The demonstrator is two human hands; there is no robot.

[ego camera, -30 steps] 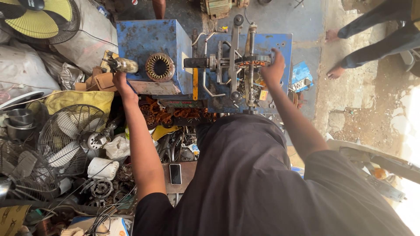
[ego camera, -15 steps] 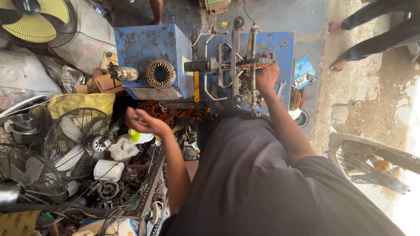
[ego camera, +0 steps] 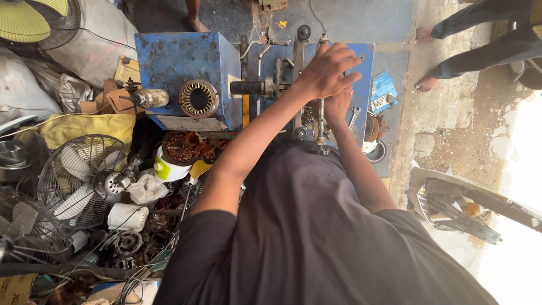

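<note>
A blue metal machine with upright steel rods and a black shaft stands in front of me. My left hand reaches across my body and curls its fingers over the top of the rod frame. Just beneath it, my right hand rests on the mechanism, mostly hidden by the left hand, so its grip is unclear. A round stator with copper windings sits in the machine's face, left of both hands.
A heap of fan parts lies at my left: a caged fan, a small motor, wound stators, white housings. Other people's bare feet stand at the far right and top. A fan guard lies right.
My left hand has left the small motor on the left, swung over the parts heap and landed on the machine's rods. The right hand stayed on the mechanism.
</note>
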